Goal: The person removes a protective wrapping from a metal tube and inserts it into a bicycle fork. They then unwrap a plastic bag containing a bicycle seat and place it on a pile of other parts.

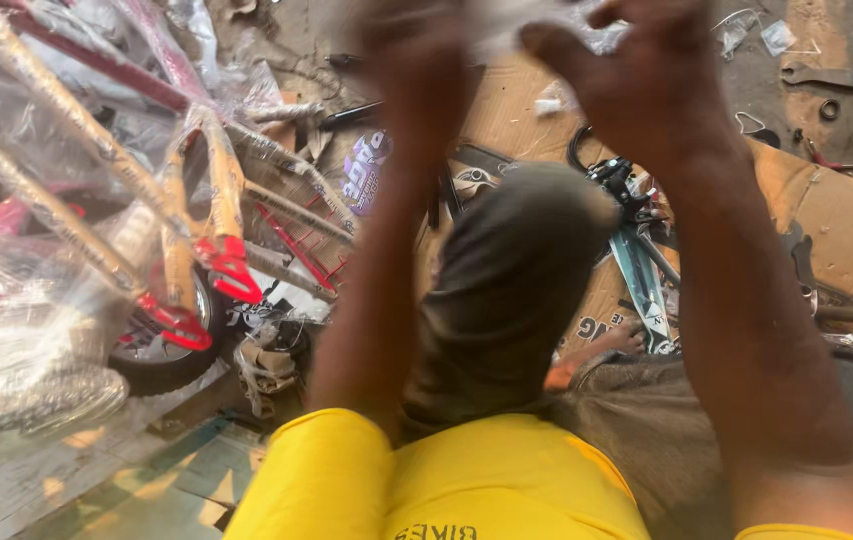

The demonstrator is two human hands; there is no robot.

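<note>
Head view. Yellow shirt (466,480), lower edge, nearest the lens; grey-trousered knee (516,280) raised above it.

Left hand (416,50): lifted to the top edge, blurred, grip closed on clear plastic wrap (516,25).

Right hand (646,80): lifted beside it, fingers (556,45) curled and pinching the same wrap, which sits between both hands at the top centre.

Bicycle frame (96,170): left, red, sheathed in paper and plastic film; red fork ends (231,270) beside a small black tyre (161,370).

Flattened cardboard (846,220): on the floor, right, carrying loose bicycle parts (636,250).
</note>
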